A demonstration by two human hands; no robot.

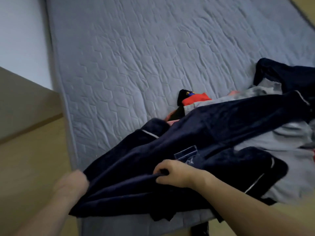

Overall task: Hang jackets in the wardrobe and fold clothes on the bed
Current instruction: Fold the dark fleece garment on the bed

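A dark navy garment with thin white piping and a stitched patch is stretched across the near edge of the bed. My right hand grips a fold of it near the patch, fingers curled over the cloth. My left hand, blurred, holds the garment's left edge, its fingers hidden under the fabric. Part of the garment hangs over the front edge of the mattress.
A pile of clothes lies to the right: a grey piece, a red and black item, another dark navy piece. The quilted grey-blue mattress stretches away. A beige floor and white wall lie left.
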